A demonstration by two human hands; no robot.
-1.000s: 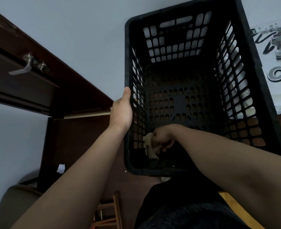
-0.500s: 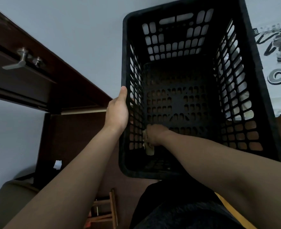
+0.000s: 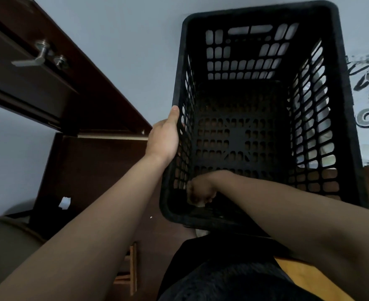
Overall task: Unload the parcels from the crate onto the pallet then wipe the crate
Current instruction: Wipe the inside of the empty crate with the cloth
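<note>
Wiping seems under way: the black perforated plastic crate (image 3: 255,10) holds no parcels, the left hand (image 3: 164,140) grips its left wall, and the right hand (image 3: 200,191), curled round a pale scrap of cloth (image 3: 199,205), rubs inside the near left corner, with the other walls likely left to do.

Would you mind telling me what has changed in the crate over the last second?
The right hand, gripping the cloth, has rubbed toward the left wall and back into the near left corner of the crate. The cloth, hanging in view before, is now almost hidden under the fist. The left hand still holds the left rim, and the crate has hardly moved.
</note>
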